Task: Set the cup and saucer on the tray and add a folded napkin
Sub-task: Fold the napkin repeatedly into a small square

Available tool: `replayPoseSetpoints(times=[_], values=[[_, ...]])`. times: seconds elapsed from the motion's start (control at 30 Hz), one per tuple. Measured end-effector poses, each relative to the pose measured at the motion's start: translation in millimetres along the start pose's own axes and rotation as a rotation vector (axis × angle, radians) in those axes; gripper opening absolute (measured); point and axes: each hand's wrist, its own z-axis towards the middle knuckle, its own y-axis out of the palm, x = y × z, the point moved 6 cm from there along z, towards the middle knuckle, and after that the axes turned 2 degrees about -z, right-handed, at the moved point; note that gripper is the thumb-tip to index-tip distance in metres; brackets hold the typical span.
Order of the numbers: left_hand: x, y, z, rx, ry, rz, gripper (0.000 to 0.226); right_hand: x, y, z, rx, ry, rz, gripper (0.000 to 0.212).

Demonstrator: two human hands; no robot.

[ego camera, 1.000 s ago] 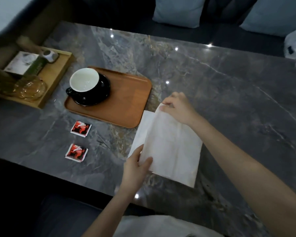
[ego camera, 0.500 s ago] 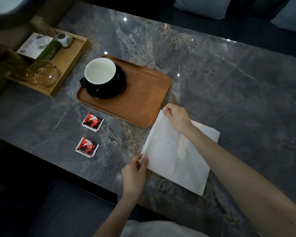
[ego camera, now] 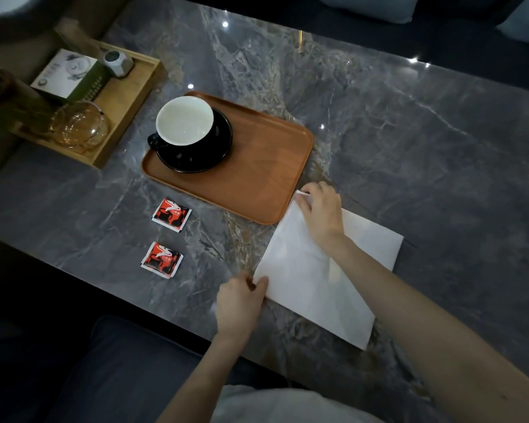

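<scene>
A black cup with a white inside (ego camera: 184,121) stands on its black saucer (ego camera: 217,148) at the left end of the brown wooden tray (ego camera: 257,175). A white napkin (ego camera: 315,276) lies spread on the grey marble table, just off the tray's near right corner. My left hand (ego camera: 240,303) pinches the napkin's near left corner. My right hand (ego camera: 319,209) pinches its far left corner beside the tray's edge, and my forearm lies across the sheet.
Two red sachets (ego camera: 171,214) (ego camera: 162,259) lie left of the napkin. A light wooden box tray (ego camera: 126,108) at the far left holds a glass bowl (ego camera: 78,125), a green box and a small grey object. Cushions line the far side.
The napkin's raised left part has been laid down, so the sheet now lies spread wider to the right. Both hands keep hold of its left corners. The view has tilted down.
</scene>
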Motion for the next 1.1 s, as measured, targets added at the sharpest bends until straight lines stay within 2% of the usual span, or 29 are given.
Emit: replayPoseSetpoints(times=[0.07,0.1,0.2,0.27,0.33,0.4,0.47,0.6,0.7,0.8,0.9,0.97,1.03,1.1], values=[[11,-6,2,0.081,0.087,0.283,0.029,-2,-6,-5,0.072,-0.023,0.033,0.017],[20,-7,2,0.127,0.189,0.342,0.028,-4,-11,-9,0.123,-0.049,0.041,0.016],[54,7,-3,0.270,0.647,0.411,0.015,-2,-28,-29,0.247,-0.044,0.152,0.021],[71,27,-3,0.237,0.843,0.426,0.014,0,-29,-50,0.234,0.040,0.286,0.028],[82,47,5,0.134,0.943,0.485,0.032,-5,-20,-68,0.140,0.105,0.383,0.034],[82,64,20,0.054,0.965,0.617,0.052,-10,-3,-77,0.014,0.155,0.470,0.040],[77,74,33,-0.009,0.973,0.747,0.059,-16,9,-79,-0.040,0.136,0.451,0.049],[71,80,39,-0.054,0.957,0.836,0.060,-14,19,-80,-0.051,0.022,0.027,0.056],[71,80,38,-0.034,0.923,0.796,0.059,22,3,-84,-0.005,0.128,-0.210,0.057],[71,82,34,-0.042,0.894,0.778,0.062,76,-20,-97,-0.048,0.225,-0.372,0.064],[73,87,25,-0.035,0.896,0.753,0.061,112,-40,-113,-0.106,0.383,-0.426,0.066],[74,88,23,-0.010,0.888,0.752,0.058,110,-41,-121,-0.084,0.457,-0.427,0.067],[74,88,23,0.011,0.885,0.763,0.057,79,-30,-125,-0.037,0.372,-0.396,0.066],[73,89,24,0.026,0.896,0.824,0.058,33,-5,-129,-0.060,0.208,-0.328,0.060]])
